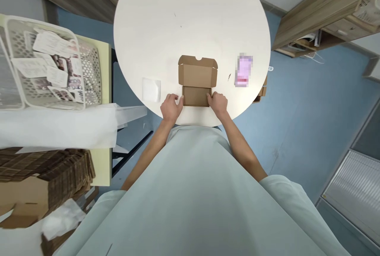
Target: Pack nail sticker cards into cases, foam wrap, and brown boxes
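A small brown cardboard box [196,96] lies near the front edge of the round white table, its lid [198,74] raised and folded back, away from me. Nothing shows inside the box. At its left wall is my left hand [171,107], thumb against the cardboard and fingers curled. My right hand [218,103] grips the right wall, with the thumb toward the inside. A flat white translucent packet [151,90] rests on the table left of my left hand. Beyond my right hand sits a pink-purple blurred item [244,70], too pixelated to name.
To the left, a yellow side table [103,169] carries a white perforated basket [20,89] of labelled packets and a white sheet roll [59,127]. Stacked flat cardboard [68,169] lies nearer me. A wooden cabinet [314,10] stands at the far right.
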`<state>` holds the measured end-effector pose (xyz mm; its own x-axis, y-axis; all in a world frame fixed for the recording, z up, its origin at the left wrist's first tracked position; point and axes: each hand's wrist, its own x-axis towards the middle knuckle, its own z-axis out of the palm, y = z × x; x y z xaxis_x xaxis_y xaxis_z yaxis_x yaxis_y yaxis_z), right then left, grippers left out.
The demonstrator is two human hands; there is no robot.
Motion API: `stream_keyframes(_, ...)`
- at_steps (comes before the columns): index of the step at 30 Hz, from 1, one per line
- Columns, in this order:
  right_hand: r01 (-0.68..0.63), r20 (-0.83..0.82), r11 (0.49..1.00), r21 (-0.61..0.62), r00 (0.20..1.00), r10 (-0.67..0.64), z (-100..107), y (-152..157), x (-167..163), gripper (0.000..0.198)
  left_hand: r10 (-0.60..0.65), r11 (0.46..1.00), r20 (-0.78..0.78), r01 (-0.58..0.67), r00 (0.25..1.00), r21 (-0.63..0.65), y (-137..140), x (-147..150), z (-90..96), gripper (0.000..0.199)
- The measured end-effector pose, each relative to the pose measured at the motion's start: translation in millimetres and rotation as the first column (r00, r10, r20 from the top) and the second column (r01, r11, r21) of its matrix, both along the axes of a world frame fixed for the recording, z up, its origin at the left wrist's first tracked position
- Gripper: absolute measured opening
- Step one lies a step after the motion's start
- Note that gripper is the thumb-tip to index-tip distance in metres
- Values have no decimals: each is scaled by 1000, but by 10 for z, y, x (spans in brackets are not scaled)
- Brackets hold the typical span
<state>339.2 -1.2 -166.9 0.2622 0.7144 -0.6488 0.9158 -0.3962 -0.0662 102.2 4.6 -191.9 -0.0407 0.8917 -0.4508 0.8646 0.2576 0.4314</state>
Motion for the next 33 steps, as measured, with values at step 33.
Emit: stream_keyframes(33,326,-771,903,281,636,10,545,-166,-14,78,83,995,646,-103,759,-6,-38,-286,426,41)
